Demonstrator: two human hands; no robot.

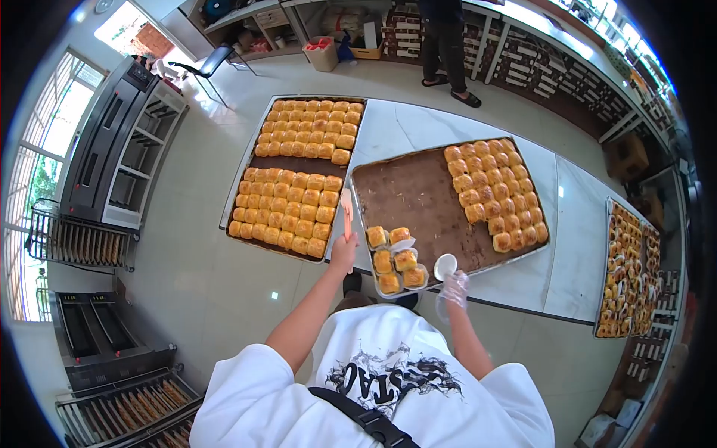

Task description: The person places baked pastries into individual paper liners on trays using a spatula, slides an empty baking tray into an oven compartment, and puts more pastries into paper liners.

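Observation:
My left hand (344, 252) is closed around a slim pink spatula (347, 213) with a pale flat end, held upright at the near left edge of the large baking tray (418, 179). In a clear plastic glove, my right hand (454, 288) grips a small white paper cup (446, 265) over the tray's near edge. Between my hands, several golden buns (404, 260) sit in a clear plastic container (426, 275), some with white paper around them. A block of joined golden buns (497, 190) fills the right side of the tray; crumbs lie on its bare brown middle.
Left on the marble-look table (553, 216) is another tray with two blocks of buns (287, 205). A further tray of topped buns (627, 272) stands far right. A person (446, 48) stands behind the table. Ovens (112, 142) and racks (82, 246) line the left; a chair (213, 63) stands behind.

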